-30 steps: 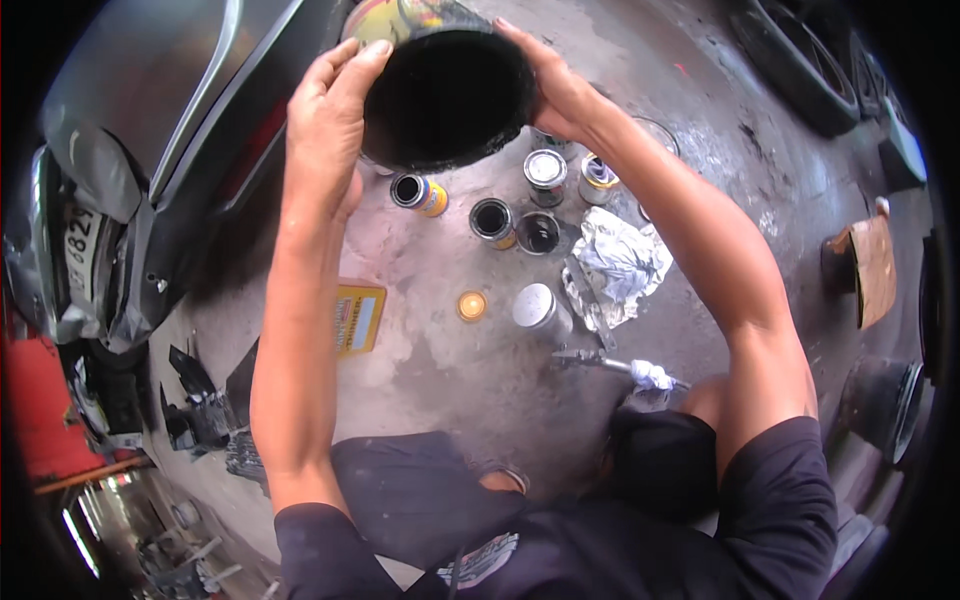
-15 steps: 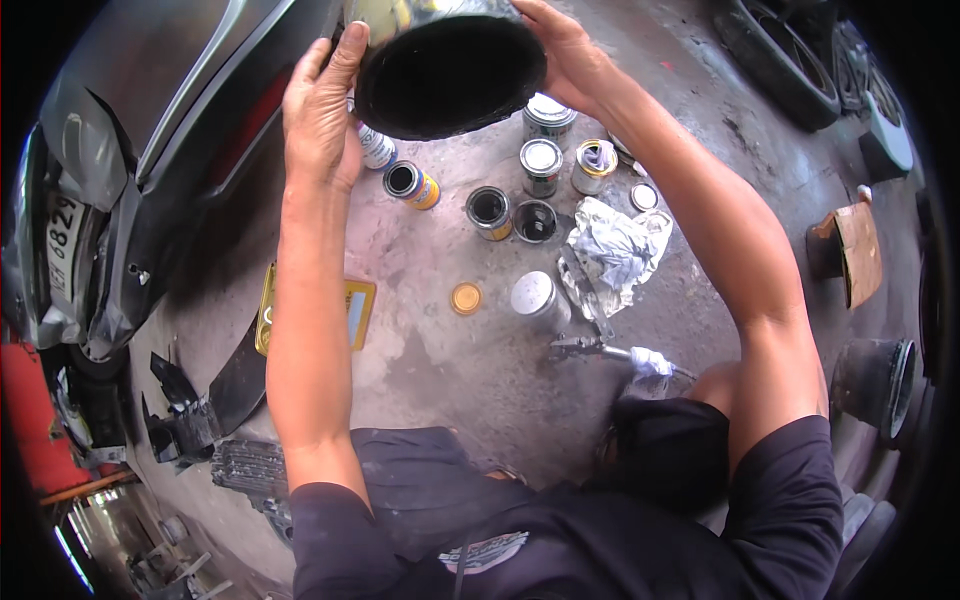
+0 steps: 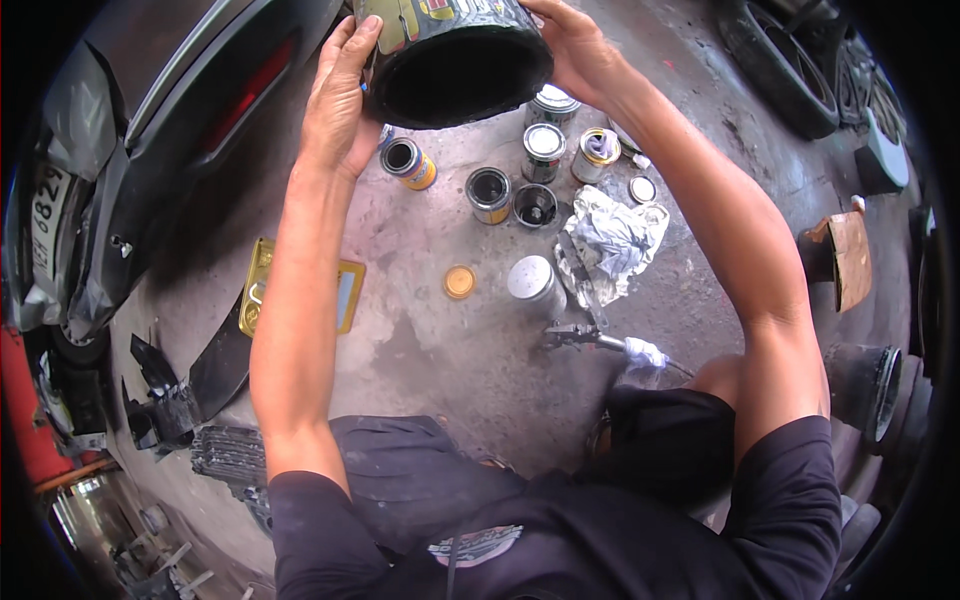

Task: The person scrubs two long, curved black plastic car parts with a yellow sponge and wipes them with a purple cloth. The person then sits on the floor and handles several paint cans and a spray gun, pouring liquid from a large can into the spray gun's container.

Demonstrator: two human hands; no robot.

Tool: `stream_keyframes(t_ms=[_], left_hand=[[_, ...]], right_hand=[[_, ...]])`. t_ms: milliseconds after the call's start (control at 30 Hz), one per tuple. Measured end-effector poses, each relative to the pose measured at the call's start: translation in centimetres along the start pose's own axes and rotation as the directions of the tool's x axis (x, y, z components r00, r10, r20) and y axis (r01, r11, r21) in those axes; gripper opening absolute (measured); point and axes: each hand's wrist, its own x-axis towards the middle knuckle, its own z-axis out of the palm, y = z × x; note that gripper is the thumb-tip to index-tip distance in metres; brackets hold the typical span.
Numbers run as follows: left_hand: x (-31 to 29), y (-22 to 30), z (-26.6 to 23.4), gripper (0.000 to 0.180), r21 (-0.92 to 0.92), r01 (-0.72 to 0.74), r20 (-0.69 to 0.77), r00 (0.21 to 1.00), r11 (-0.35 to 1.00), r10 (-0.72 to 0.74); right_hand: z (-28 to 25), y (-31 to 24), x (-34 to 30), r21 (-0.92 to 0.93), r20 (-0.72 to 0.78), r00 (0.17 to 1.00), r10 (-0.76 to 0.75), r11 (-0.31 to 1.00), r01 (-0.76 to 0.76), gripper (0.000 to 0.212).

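Both arms are stretched out far in front of me, holding up a large paint can (image 3: 455,40). Its dark round end faces me; its side shows worn yellow and green print smeared with black. My left hand (image 3: 345,85) is closed on the can's left side, thumb up. My right hand (image 3: 580,50) grips the right side, its fingertips partly hidden behind the can. On the floor under it stand a small blue-and-yellow can (image 3: 424,176), an open can of black paint (image 3: 493,212), a dark open cup (image 3: 536,228) and a white-lidded can (image 3: 543,165).
Nearer lie a crumpled white cloth (image 3: 615,240), a spray gun (image 3: 590,337), a white-topped container (image 3: 545,302) and an orange lid (image 3: 459,282). Left stands a dark car (image 3: 170,160) beside a yellow flat tin (image 3: 262,272). A tire (image 3: 775,70) and a cardboard piece (image 3: 850,258) are at right.
The large can has tilted, so more of its printed side shows and its dark end looks narrower. Both hands have shifted slightly to the right with it, still gripping.
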Motion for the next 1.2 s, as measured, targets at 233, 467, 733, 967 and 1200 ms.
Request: stream_keyframes(t_ms=[233, 467, 733, 967, 1200], left_hand=[[0.0, 0.1, -0.6, 0.081, 0.123, -0.070, 0.080, 0.995, 0.990, 0.060], [-0.5, 1.7, 1.2, 0.091, 0.116, -0.102, 0.098, 0.991, 0.988, 0.091], [0.2, 1.7, -0.8, 0.075, 0.065, -0.040, 0.128, 0.991, 0.997, 0.031], [-0.9, 2.9, -1.7, 0.044, -0.077, 0.078, 0.056, 0.996, 0.994, -0.073], [-1.0, 3.3, -1.1, 0.057, -0.026, 0.083, 0.093, 0.992, 0.996, -0.080]], right_hand=[[-0.6, -1.1, -1.0, -0.054, 0.038, 0.998, 0.054, 0.997, -0.052, 0.058], [-1.3, -2.1, -0.6, -0.110, 0.241, 0.967, 0.079, 0.992, -0.053, 0.065], [-3.2, -3.0, 0.0, -0.295, 0.329, 0.940, 0.093, 0.956, 0.009, 0.073], [2.8, -5.3, -1.9, -0.664, 0.091, 0.996, 0.011, 0.746, 0.052, 0.087], [-0.1, -5.0, -1.0, -0.584, 0.215, 0.970, 0.115, 0.811, 0.034, 0.071]])
